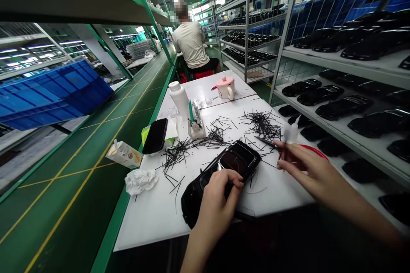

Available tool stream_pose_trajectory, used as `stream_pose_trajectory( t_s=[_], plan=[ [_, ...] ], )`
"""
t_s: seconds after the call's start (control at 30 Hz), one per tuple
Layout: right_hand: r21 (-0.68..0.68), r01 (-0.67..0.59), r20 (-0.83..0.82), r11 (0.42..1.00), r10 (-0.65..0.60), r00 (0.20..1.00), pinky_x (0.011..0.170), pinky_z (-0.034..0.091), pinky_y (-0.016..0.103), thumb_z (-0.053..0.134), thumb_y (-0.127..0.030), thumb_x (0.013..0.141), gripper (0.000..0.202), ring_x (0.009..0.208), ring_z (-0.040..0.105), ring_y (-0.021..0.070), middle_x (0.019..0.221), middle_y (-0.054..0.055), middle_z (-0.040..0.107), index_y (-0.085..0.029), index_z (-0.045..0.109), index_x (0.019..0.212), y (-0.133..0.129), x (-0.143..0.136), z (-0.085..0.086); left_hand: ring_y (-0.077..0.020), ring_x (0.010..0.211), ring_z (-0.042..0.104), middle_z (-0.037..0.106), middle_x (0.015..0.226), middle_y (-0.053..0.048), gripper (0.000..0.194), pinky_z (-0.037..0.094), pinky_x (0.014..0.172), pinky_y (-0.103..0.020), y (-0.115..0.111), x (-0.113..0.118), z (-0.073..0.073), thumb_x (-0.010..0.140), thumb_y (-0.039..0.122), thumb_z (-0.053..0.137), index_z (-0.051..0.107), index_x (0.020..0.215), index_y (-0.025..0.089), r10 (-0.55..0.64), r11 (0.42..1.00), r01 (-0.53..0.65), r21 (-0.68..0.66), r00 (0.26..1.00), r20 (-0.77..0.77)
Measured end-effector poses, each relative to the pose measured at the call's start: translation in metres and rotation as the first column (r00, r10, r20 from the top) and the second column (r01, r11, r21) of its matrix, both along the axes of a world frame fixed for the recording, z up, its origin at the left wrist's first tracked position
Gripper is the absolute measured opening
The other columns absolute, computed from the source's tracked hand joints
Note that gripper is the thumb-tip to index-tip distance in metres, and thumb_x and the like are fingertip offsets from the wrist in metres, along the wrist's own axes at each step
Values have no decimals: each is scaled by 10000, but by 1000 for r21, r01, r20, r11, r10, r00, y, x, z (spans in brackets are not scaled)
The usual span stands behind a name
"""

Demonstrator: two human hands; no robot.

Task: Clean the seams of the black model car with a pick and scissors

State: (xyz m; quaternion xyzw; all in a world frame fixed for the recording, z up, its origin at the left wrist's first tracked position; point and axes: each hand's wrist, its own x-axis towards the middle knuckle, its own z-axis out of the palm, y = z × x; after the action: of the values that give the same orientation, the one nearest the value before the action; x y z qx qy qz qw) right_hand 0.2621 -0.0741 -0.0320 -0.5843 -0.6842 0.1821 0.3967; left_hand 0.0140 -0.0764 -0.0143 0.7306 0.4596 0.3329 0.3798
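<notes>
A glossy black model car (238,158) lies at a slant on the white table before me. My left hand (221,192) rests over its near side, fingers curled and closed against the body; the fingertips partly hide what they touch. To the right of the car, my right hand (301,166) is closed on dark, pointed tweezers (267,141), whose tip points left toward the thin strips. Thin black strips lie in a heap (262,123) beyond that tip and in another scattered pile (177,153) left of the car. A blurred dropper bottle (292,131) stands just behind my right hand.
On the table are a white bottle (179,98), a pink-lidded mug (225,88), a phone (155,136), crumpled tissue (141,181) and a drink carton (124,154). A green conveyor (80,175) runs along the left. Racks of black cars (339,76) stand right. A person (188,42) sits ahead.
</notes>
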Motion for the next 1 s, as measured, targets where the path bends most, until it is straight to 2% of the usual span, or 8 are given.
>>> stream_pose_trajectory(
  t_s=[0.03, 0.1, 0.2, 0.4, 0.83, 1.0],
  plan=[
    [-17, -19, -173, 1000, 15, 985, 725, 602, 324, 581, -413, 911, 374, 892, 727, 239, 1028, 71, 724, -240, 593, 1243, -6, -3, 4, -164, 1003, 593, 621, 1019, -11, 109, 458, 905, -319, 0, 0, 0, 943, 171, 479, 491, 852, 229, 2, 1000, -2, -6, 1000, 2],
    [-63, -42, -453, 997, 9, 892, 759, 606, 281, 673, -411, 861, 274, 875, 742, 213, 952, 39, 747, -263, 635, 1088, -17, -12, 7, -164, 1018, 596, 618, 1055, -8, 99, 457, 920, -326, -1, 0, 0, 941, 171, 485, 493, 865, 234, 6, 1000, -6, -17, 1000, 1],
    [-121, -82, -626, 989, -12, 780, 757, 600, 245, 755, -376, 797, 189, 855, 736, 191, 896, 26, 739, -247, 660, 898, -25, -30, 5, -160, 1018, 597, 612, 1086, -2, 85, 457, 915, -325, -1, 0, 2, 939, 178, 495, 485, 883, 241, 16, 1000, -16, -23, 1000, -16],
    [-164, -105, -670, 981, -33, 741, 787, 570, 265, 767, -372, 783, 163, 862, 680, 184, 866, 29, 718, -238, 676, 806, -23, -53, 9, -161, 1017, 596, 607, 1078, 6, 83, 452, 915, -331, -1, 0, 3, 940, 179, 494, 473, 904, 250, 6, 1000, -6, -27, 1000, -28],
    [-191, -106, -679, 976, -53, 733, 745, 570, 297, 769, -407, 778, 226, 769, 690, 190, 789, 30, 699, -203, 672, 788, -15, -57, 2, -172, 1022, 593, 612, 1069, -9, 86, 449, 926, -345, -3, 0, 3, 934, 160, 495, 478, 906, 239, -8, 1000, 8, -20, 1000, -18],
    [-139, -130, -659, 982, 7, 752, 716, 587, 305, 746, -391, 804, 203, 748, 690, 195, 758, 33, 695, -211, 660, 767, -12, -55, -1, -191, 1035, 599, 616, 1075, -35, 77, 449, 942, -362, -3, 0, 4, 939, 166, 479, 486, 893, 227, -16, 1000, 15, -27, 1000, -26]
  ],
)
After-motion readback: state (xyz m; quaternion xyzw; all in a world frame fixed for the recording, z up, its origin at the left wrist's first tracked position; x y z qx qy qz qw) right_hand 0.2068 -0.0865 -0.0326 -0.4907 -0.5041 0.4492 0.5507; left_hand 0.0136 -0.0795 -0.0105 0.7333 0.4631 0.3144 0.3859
